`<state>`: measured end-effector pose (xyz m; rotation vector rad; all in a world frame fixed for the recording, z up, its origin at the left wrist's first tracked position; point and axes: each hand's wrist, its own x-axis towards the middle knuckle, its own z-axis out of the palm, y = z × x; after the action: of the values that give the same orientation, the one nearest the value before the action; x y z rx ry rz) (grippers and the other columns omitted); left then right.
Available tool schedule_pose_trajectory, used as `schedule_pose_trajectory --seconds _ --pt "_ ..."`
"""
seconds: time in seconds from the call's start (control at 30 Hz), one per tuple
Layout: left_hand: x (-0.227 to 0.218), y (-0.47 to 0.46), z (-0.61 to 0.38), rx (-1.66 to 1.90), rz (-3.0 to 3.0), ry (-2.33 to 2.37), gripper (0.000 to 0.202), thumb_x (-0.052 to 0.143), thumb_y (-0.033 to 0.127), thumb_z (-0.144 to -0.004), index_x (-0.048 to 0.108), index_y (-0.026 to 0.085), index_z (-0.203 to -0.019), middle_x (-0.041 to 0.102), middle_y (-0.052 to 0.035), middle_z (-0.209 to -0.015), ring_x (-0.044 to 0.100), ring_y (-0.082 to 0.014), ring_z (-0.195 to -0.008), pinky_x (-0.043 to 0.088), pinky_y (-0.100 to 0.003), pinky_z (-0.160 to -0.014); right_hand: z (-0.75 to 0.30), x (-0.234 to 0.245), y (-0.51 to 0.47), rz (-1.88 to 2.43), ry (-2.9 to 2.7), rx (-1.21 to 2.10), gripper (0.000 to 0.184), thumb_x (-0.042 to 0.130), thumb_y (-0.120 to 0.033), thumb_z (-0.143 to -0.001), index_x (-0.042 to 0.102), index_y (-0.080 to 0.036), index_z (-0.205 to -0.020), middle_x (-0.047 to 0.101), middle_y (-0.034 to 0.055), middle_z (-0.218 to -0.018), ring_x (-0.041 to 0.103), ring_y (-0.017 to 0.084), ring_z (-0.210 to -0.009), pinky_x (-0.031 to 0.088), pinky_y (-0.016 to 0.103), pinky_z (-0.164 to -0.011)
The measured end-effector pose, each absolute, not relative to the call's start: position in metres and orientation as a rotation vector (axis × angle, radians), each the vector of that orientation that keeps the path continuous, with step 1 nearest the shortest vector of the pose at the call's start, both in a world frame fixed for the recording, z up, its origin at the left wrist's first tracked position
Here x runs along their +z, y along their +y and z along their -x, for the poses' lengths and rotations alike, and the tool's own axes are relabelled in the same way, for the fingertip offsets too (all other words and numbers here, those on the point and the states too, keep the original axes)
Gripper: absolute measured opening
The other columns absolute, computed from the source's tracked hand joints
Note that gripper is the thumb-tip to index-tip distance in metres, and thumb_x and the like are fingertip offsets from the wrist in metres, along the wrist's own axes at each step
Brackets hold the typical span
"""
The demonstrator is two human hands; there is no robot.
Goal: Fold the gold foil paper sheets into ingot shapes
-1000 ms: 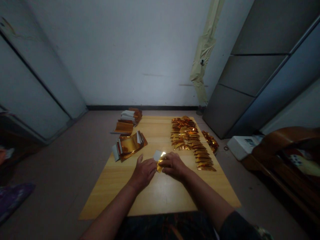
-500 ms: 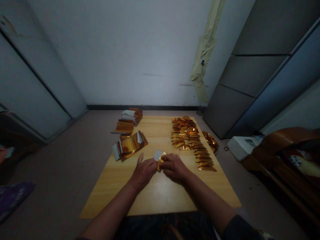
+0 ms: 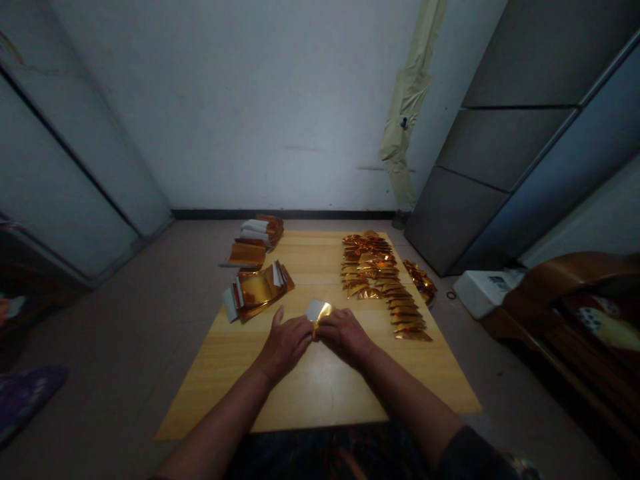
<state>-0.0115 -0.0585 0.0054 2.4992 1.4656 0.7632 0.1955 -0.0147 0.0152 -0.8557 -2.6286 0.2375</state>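
Between my hands, above the middle of the wooden table (image 3: 320, 393), is a small sheet of gold foil paper (image 3: 316, 310), partly curled, with its pale back showing. My left hand (image 3: 287, 343) pinches its left lower edge, thumb raised. On the other side my right hand (image 3: 345, 335) is closed on the gold part, with fingertips close to those of the left. The fingers hide the lower part of the sheet. Left of it lies a stack of loose gold sheets (image 3: 257, 290). Rows of folded gold paper pieces (image 3: 370, 263) lie to the right, overlapping one another.
More gold and pale sheets (image 3: 247, 253) lie at the table's far left corner. Beyond the right edge is a heap of gold pieces (image 3: 420, 281). A white box (image 3: 480, 293) stands beside a wooden seat (image 3: 565, 287), near a grey cabinet (image 3: 465, 187). A wall rises behind.
My right fingers have closed down over the gold part of the sheet, and more of its pale back shows. Both hands stay near the same spot.
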Motion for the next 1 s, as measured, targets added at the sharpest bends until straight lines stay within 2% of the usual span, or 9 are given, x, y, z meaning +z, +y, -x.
schedule_pose_trajectory --seconds 0.2,0.43,0.6,0.8,0.87,1.0 --pt "0.001 -0.059 0.019 0.727 -2.486 1.396 0.028 0.045 0.018 -0.092 0.062 0.028 -0.112 0.068 -0.0051 -0.119 0.060 -0.0193 -0.114 0.009 -0.057 -0.115 -0.191 0.019 -0.015 0.935 -2.549 0.368 0.017 0.054 -0.032 -0.096 0.071 -0.029 -0.098 0.068 -0.0007 -0.100 0.050 0.016 -0.093 0.027 0.030 -0.079" --pt "0.004 -0.059 0.023 0.680 -2.435 1.386 0.032 0.044 0.014 -0.088 0.065 0.028 -0.108 0.068 -0.0047 -0.122 0.059 -0.0195 -0.117 0.007 -0.058 -0.116 -0.181 0.022 -0.021 1.138 -2.440 0.423 0.019 0.056 -0.026 -0.092 0.066 -0.020 -0.077 0.064 -0.0004 -0.083 0.049 0.014 -0.083 0.026 0.028 -0.073" --pt "0.011 -0.061 0.023 0.644 -2.451 1.390 0.031 0.044 0.017 -0.091 0.064 0.030 -0.111 0.067 -0.0025 -0.125 0.059 -0.0189 -0.119 0.004 -0.060 -0.116 -0.177 0.015 -0.020 1.221 -2.363 0.447 0.022 0.054 -0.024 -0.092 0.062 -0.018 -0.072 0.061 -0.0003 -0.078 0.048 0.013 -0.079 0.025 0.027 -0.071" --pt "0.010 -0.062 0.026 0.605 -2.500 1.383 0.033 0.045 0.016 -0.090 0.063 0.030 -0.114 0.065 -0.0022 -0.128 0.057 -0.0195 -0.121 0.005 -0.059 -0.116 -0.170 0.009 -0.016 1.308 -2.373 0.380 0.017 0.052 -0.020 -0.091 0.059 -0.017 -0.075 0.060 0.0013 -0.082 0.047 0.014 -0.079 0.025 0.027 -0.070" --pt "0.008 -0.062 0.027 0.577 -2.484 1.392 0.036 0.044 0.016 -0.089 0.061 0.030 -0.118 0.063 -0.0026 -0.130 0.055 -0.0204 -0.124 0.009 -0.060 -0.116 -0.168 0.008 -0.015 1.301 -2.401 0.349 0.013 0.052 -0.019 -0.091 0.059 -0.017 -0.081 0.060 0.0028 -0.086 0.048 0.015 -0.082 0.026 0.028 -0.071" --pt "0.003 -0.063 0.027 0.564 -2.464 1.393 0.036 0.043 0.015 -0.089 0.059 0.027 -0.119 0.062 -0.0047 -0.132 0.052 -0.0214 -0.127 0.024 -0.056 -0.113 -0.168 0.006 -0.013 1.254 -2.456 0.334 0.009 0.051 -0.021 -0.092 0.060 -0.017 -0.090 0.060 0.0052 -0.092 0.049 0.018 -0.087 0.028 0.028 -0.073"
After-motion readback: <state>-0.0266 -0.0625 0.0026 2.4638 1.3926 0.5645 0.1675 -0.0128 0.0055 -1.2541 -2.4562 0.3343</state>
